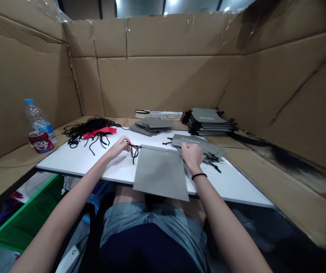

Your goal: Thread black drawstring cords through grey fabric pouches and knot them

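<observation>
A grey fabric pouch [160, 172] lies flat on the white board [77, 159], its lower end hanging over the near edge. My left hand [119, 147] is closed in a pinch on a black drawstring cord [134, 150] at the pouch's top left corner. At the top right corner my right hand [191, 156] is closed on the pouch's edge; a black band sits on that wrist.
A tangle of black cords with a red strip [91, 131] lies at the back left. Grey pouch stacks sit at the back middle [152, 125], back right [208, 122] and beside my right hand [199, 145]. A water bottle [39, 120] and a red can [40, 141] stand left. Cardboard walls surround the table.
</observation>
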